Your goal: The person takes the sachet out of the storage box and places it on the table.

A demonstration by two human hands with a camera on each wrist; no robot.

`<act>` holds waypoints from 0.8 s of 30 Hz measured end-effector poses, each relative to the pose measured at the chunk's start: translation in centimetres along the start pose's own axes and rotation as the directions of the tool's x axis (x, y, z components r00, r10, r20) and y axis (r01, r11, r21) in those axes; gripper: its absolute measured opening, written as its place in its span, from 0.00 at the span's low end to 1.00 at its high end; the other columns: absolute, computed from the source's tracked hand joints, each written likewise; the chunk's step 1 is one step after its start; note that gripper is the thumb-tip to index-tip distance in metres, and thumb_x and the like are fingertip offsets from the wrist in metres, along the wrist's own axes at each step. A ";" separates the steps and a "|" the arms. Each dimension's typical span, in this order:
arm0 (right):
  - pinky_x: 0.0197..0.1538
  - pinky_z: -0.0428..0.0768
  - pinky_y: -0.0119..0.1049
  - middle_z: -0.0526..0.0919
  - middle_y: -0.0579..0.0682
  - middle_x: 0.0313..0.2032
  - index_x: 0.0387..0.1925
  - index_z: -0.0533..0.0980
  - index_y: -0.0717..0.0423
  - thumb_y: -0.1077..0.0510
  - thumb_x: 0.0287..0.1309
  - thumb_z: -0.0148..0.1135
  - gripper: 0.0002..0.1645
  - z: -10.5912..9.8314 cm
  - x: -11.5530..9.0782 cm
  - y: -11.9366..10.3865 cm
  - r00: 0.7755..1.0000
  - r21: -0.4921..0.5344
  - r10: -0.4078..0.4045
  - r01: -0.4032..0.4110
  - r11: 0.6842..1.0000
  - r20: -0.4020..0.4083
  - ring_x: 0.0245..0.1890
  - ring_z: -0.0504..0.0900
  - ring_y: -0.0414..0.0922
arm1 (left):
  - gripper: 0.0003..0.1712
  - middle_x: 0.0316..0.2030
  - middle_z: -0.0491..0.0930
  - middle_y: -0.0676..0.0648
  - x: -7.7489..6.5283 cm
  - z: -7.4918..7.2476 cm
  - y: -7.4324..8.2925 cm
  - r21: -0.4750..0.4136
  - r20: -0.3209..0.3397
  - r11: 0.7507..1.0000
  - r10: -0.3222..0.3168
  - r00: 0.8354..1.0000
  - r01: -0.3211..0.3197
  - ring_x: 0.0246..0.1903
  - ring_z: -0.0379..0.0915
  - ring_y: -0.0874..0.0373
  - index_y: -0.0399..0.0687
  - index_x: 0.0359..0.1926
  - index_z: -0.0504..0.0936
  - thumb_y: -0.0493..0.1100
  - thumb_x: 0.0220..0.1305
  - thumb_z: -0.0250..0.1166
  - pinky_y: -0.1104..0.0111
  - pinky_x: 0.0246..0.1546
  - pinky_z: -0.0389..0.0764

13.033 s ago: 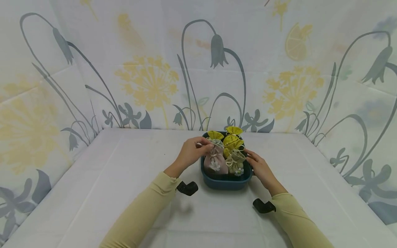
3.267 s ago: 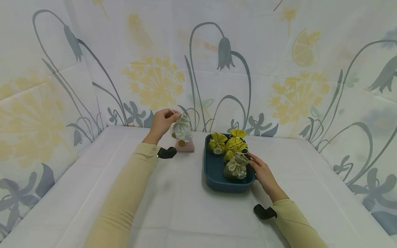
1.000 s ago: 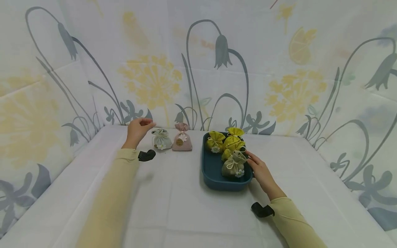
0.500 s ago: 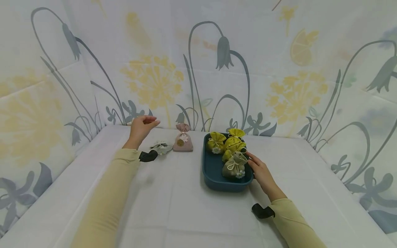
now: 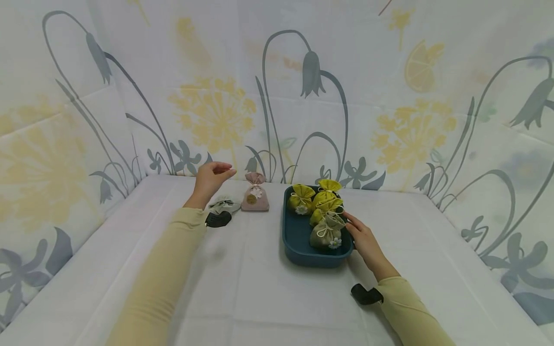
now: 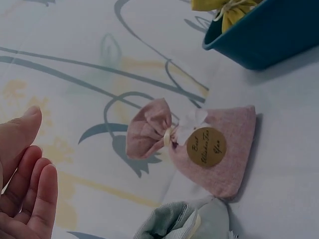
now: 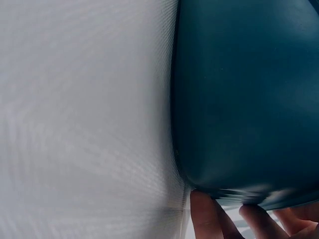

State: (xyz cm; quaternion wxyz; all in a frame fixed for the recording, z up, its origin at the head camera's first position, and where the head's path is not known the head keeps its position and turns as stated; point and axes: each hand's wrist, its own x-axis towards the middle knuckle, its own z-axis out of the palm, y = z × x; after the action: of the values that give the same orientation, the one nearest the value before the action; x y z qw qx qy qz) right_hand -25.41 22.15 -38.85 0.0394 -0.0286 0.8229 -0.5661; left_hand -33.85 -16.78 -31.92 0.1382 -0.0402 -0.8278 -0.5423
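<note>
Four small drawstring pouches sit in the blue rectangular tub with rounded corners (image 5: pixel 318 260), on the right of the white cloth-covered table (image 5: pixel 259 278). Of these, the yellow pouch with a white flower (image 5: pixel 301 202) is at the back left, the plain yellow pouch (image 5: pixel 327 190) at the back right, the crumpled yellow pouch (image 5: pixel 322 211) just in front of that, and the grey-green fabric pouch with a white flower (image 5: pixel 325 236) nearest the front. The tub's front left floor is bare.

Two more are outside, left of the tub: the pink fabric pouch (image 5: pixel 255 198) stands upright, with the pale grey-green pouch (image 5: pixel 225 205) low just beside it. That one is partly hidden, so whether it lies flat or slumps is hard to say.

Nothing is in the left hand (image 5: pixel 212 180); it hangs over the two, thumb and fingers loosely bent and parted. The right hand (image 5: pixel 365 245) clasps nothing; its outstretched fingers touch the tub's right side.

Only the left wrist view makes legible the round gold-brown sticker (image 6: pixel 206 147) on the pink one, "Best Wishes For You". From the right wrist, fingertips show against the tub's outer wall, low down.
</note>
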 end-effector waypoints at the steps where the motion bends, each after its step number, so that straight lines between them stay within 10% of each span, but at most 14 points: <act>1: 0.47 0.75 0.41 0.50 0.64 0.69 0.71 0.50 0.55 0.55 0.73 0.35 0.28 0.0 0.0 0.0 1.000 0.000 -0.001 0.001 1.000 0.000 0.63 0.60 0.60 | 0.20 0.45 0.77 0.38 0.0 0.1 0.1 -0.008 0.004 1.000 0.006 1.000 -0.006 0.46 0.72 0.47 0.35 0.50 0.78 0.44 0.61 0.65 0.60 0.47 0.72; 24: 0.47 0.76 0.40 0.51 0.61 0.69 0.71 0.51 0.55 0.55 0.73 0.35 0.28 -0.2 0.2 0.3 1.000 0.008 -0.011 0.011 1.000 0.006 0.61 0.63 0.59 | 0.16 0.44 0.78 0.40 -0.1 4.2 1.3 -0.020 0.057 1.000 0.002 0.998 -0.001 0.46 0.73 0.49 0.36 0.47 0.79 0.42 0.62 0.64 0.61 0.49 0.72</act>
State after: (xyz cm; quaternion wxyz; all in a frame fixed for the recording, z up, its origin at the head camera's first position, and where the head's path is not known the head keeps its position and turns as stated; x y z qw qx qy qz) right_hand -25.61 22.39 -39.04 0.0389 -0.0347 0.8204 -0.5694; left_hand -34.25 -12.40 -32.35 0.1145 -0.0575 -0.8258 -0.5491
